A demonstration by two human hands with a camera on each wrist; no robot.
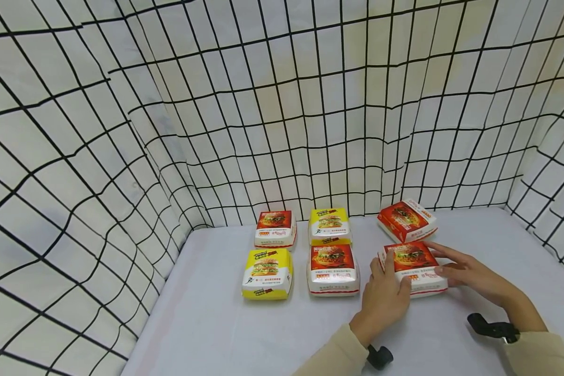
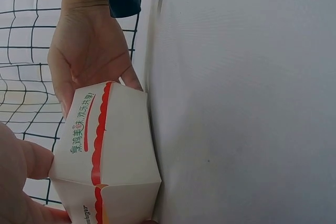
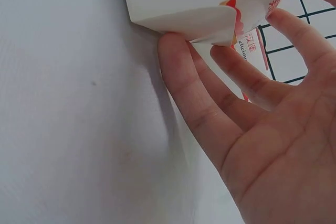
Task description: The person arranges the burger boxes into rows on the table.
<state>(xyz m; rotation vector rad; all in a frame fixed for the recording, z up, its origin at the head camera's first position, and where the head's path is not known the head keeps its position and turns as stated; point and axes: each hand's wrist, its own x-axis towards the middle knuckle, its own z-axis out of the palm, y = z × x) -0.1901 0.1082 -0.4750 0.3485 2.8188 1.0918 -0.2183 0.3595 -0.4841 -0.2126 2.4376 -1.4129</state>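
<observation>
A red-and-white burger box (image 1: 412, 262) with a burger picture on its lid sits at the front right of the group, between both hands. My left hand (image 1: 384, 295) grips its left side and near corner, the thumb at the front edge. From the other side, my right hand (image 1: 474, 275) holds the box, thumb by the near right edge and a finger reaching to the far right corner. In the right wrist view, spread fingertips (image 3: 170, 45) meet the box's white side (image 3: 178, 3) low down. White sides with a scalloped red band show on the box (image 2: 126, 140) in the left wrist view.
Right behind stands a tilted red burger box (image 1: 406, 220). To the left are a red box (image 1: 332, 269), a yellow box (image 1: 330, 225), another red box (image 1: 275, 228) and another yellow box (image 1: 267, 273). Black-gridded white cloth (image 1: 282, 130) walls the white table (image 1: 216, 334).
</observation>
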